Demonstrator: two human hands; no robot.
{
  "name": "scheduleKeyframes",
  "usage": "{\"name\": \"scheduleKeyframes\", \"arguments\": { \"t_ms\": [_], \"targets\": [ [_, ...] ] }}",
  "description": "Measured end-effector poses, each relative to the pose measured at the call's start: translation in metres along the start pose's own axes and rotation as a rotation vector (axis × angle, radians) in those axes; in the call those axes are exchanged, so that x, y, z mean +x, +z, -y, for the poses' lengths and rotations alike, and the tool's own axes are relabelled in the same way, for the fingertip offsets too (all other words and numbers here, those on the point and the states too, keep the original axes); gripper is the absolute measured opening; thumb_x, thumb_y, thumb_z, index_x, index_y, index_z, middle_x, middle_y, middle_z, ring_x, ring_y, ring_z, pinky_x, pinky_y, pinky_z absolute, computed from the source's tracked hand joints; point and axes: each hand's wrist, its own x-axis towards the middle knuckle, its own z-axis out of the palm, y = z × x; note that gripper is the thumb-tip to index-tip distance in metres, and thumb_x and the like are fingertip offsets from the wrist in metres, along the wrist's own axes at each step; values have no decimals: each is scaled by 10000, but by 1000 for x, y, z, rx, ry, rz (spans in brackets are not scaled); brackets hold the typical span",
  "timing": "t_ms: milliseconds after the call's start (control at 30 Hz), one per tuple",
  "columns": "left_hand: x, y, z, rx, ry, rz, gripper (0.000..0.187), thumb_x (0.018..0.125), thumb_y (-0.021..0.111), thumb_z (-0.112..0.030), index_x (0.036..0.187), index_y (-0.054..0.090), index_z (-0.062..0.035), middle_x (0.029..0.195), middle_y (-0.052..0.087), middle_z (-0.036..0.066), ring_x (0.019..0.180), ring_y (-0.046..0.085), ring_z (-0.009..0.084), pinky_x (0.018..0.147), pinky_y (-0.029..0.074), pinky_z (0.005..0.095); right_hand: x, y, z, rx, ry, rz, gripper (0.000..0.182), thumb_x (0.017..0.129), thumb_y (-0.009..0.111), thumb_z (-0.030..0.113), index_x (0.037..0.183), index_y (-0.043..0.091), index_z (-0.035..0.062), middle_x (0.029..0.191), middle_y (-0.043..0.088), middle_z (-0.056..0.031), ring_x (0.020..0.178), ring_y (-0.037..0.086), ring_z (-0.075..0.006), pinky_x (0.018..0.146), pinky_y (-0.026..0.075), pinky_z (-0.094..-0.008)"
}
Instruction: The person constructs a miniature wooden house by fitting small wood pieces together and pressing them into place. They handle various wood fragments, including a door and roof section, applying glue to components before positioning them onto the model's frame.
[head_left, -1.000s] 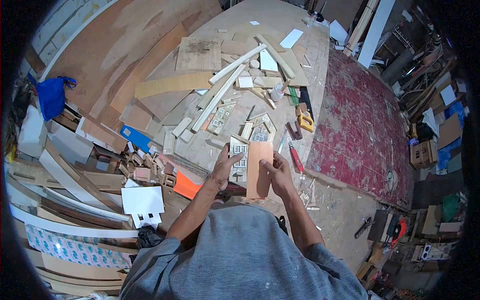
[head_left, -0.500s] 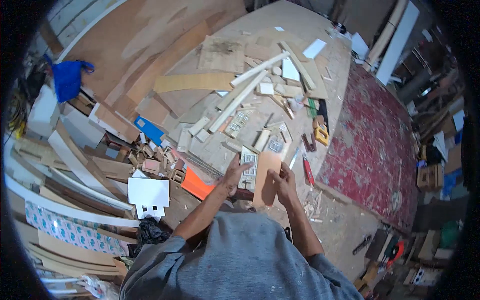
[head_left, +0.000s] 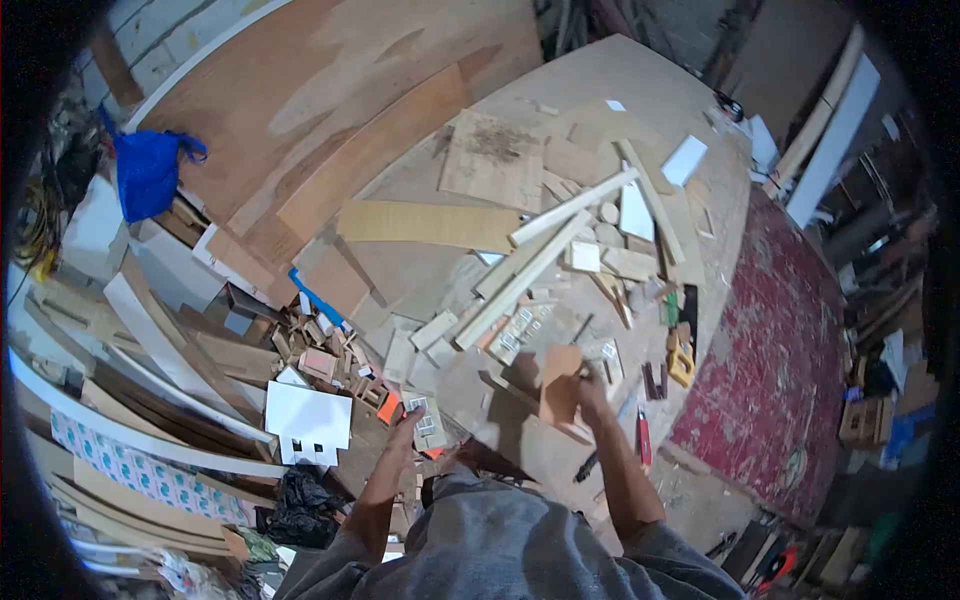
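My left hand [head_left: 402, 438] is at the lower middle, its fingers on the left edge of a small pale panel with window-like frames [head_left: 430, 424]. To the right, my right hand [head_left: 592, 388] grips a thin brown rectangular board [head_left: 561, 378] by its right side, over the worktable. Another pale piece with small window frames [head_left: 516, 334] lies beyond the hands. A red-handled tool [head_left: 643, 438] rests to the right of my right hand.
Long wooden strips [head_left: 522, 272] and offcuts lie across the worktable [head_left: 600, 75]. A yellow-handled tool [head_left: 682, 365] sits near its right edge, beside a worn red board [head_left: 765, 350]. A white house-shaped cutout [head_left: 308, 420] and a black bag [head_left: 303, 505] are at the left.
My hands have moved apart, the left one leftward with the window-framed panel and the right one rightward with the brown board. The camera view has shifted too.
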Motion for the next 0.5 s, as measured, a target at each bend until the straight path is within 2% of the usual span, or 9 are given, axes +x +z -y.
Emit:
{"name": "scheduleKeyframes", "arguments": {
  "t_ms": [133,167,200,233,267,300,333,400,500],
  "targets": [
    [5,-23,-27,-146,20,-9,367,910,667,-189,1251,540,-144,1035,662,24,898,683,182,712,588,393,125,21,80,36,-287,84,440,919,633,147,1298,473,-7,902,658,-92,731,637,-159,584,523,-295],
    [3,-23,-35,-188,10,-20,356,914,661,-191,1248,546,-141,1026,664,21,899,684,180,718,588,389,162,38,89,-288,-445,-249,466,907,642,191,1283,479,-31,941,668,-131,801,669,-229,658,549,-332],
    [-4,-21,-44,-249,18,-21,359,923,649,-207,1256,544,-124,1030,664,24,910,684,179,731,584,380,209,32,88,-867,-553,-303,494,886,655,213,1274,489,-43,1026,670,-191,897,673,-294,738,548,-370],
    [-3,-23,-48,-264,36,-40,359,923,649,-207,1256,544,-124,1030,664,24,910,684,179,731,584,380,203,88,125,-1043,-639,-484,503,845,700,190,1251,518,-44,1065,666,-222,929,667,-340,761,539,-409],
    [-2,-28,-47,-231,77,-39,359,930,636,-201,1262,538,-111,1042,663,32,916,683,184,740,580,379,255,107,109,-894,-1006,-213,563,790,763,180,1247,521,-42,1139,636,-239,999,638,-382,836,522,-436],
    [-2,-32,-49,-196,117,-38,358,936,622,-195,1269,532,-97,1054,661,41,922,682,189,749,577,378,257,159,132,-747,-550,125,643,742,801,160,1282,508,-32,1240,577,-251,1123,571,-402,930,486,-440],
    [-9,-32,-56,-234,124,-31,363,942,609,-178,1283,521,-89,1070,658,54,930,679,195,760,572,379,276,201,125,-858,-760,235,660,752,773,187,1327,499,17,1325,525,-252,1239,488,-397,1019,427,-460],
    [-30,-24,-76,-310,199,-44,387,960,570,-133,1333,482,-78,1114,647,90,947,673,215,798,562,386,292,277,123,-1147,-800,335,853,697,802,353,1408,434,58,1433,453,-185,1304,439,-390,1057,417,-477],
    [-50,-29,-80,-354,230,-177,409,968,562,-133,1361,458,-84,1130,644,97,965,669,216,810,559,389,287,341,143,-1370,-795,463,966,664,836,332,1458,347,79,1447,412,-175,1345,397,-369,1064,393,-523]
  ]
}}
